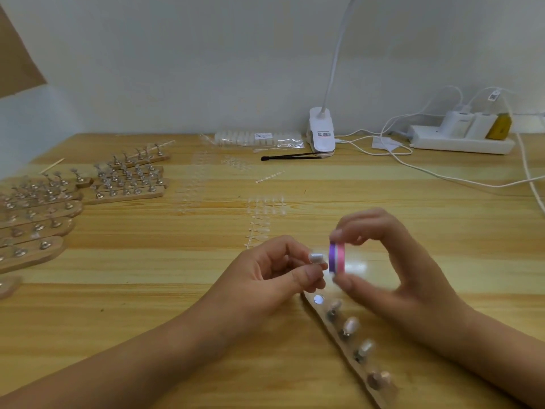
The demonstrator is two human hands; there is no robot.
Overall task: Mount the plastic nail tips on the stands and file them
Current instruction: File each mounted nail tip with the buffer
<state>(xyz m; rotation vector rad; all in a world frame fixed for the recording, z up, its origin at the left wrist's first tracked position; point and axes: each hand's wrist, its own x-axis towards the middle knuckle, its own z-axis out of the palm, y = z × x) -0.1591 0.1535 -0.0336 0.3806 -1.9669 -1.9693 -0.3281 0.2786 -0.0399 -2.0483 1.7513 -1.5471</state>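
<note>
**Item: nail tip under the file, step "filing", one tip of five**

- Nail tip (316,257): pale and pearly, held up off the tabletop (147,290) near the middle of its near edge. Whether it sits on a lifted stand cannot be told, since the fingers hide its base.
- Left hand (274,270): thumb and forefinger pinch the tip's base, and the other fingers are curled in.
- File block (337,259): small, with purple and pink layers, standing on edge with its face touching the tip's free end. It is blurred.
- Right hand (392,261): pinches the block from above and below with fingertips and thumb.
- Strip of stands (367,368): a wooden strip just below the hands, running toward the near edge. It carries four mounted tips (351,323) and, at its far end, one bare metal disc (318,299).
- Judgement: filing is in hand and mounting on this strip looks nearly done. The next move calls for short, light strokes along the tip's edge with a steady pinch, then seating the piece on the bare disc.
- Loose clear tips (259,222): on sprues, mid-tabletop, just beyond the hands.
- Spare strips (44,208): stacked along the left edge.
- Far edge: a bag of tips (259,138), a clip lamp (322,131) and a black tool (292,157).
- Far right corner: a power strip (460,140).
</note>
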